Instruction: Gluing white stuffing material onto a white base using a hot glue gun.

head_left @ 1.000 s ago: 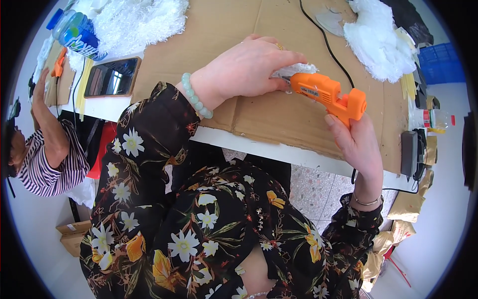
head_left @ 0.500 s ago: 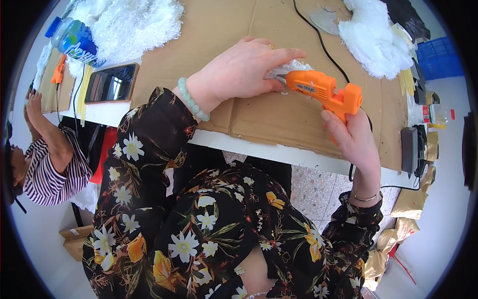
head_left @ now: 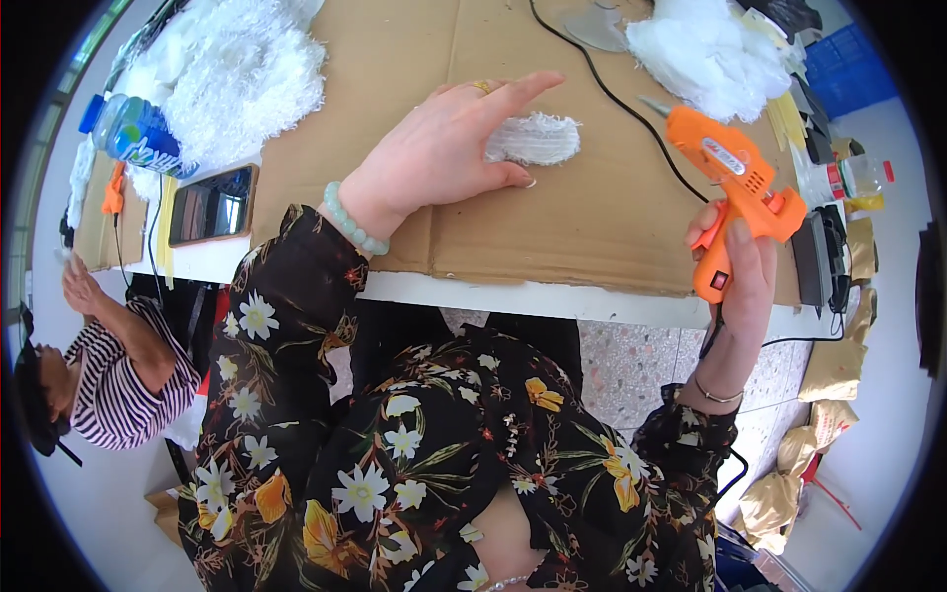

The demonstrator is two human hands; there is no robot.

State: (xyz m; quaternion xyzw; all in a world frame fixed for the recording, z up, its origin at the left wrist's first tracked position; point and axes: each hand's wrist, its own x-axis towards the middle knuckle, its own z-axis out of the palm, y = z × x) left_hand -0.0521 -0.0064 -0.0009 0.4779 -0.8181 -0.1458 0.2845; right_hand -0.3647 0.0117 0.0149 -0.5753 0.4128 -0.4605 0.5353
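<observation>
My right hand [head_left: 740, 257] grips the handle of an orange glue gun [head_left: 735, 163]. Raised over the right part of the cardboard, the gun has its metal nozzle pointing up and left, away from the white piece. That piece, a small oblong of white fuzzy fabric [head_left: 538, 140], lies on the cardboard sheet [head_left: 552, 227]. My left hand [head_left: 444, 143] rests over its left end, index finger stretched out above it and thumb along its near edge. The hand's other fingers and the covered end of the piece are hidden.
White fluffy material is heaped at the far left [head_left: 252, 84] and far right [head_left: 705, 59]. A bottle [head_left: 138, 133] and a phone [head_left: 212, 205] lie at the left. A black cable [head_left: 631, 104] crosses the cardboard. At the left, another person [head_left: 128, 375] sits near a second orange glue gun [head_left: 113, 189].
My right hand has drawn the glue gun to the right, off the white piece, and tilted its nozzle upward. My left hand's thumb and index finger have spread, showing more of the piece.
</observation>
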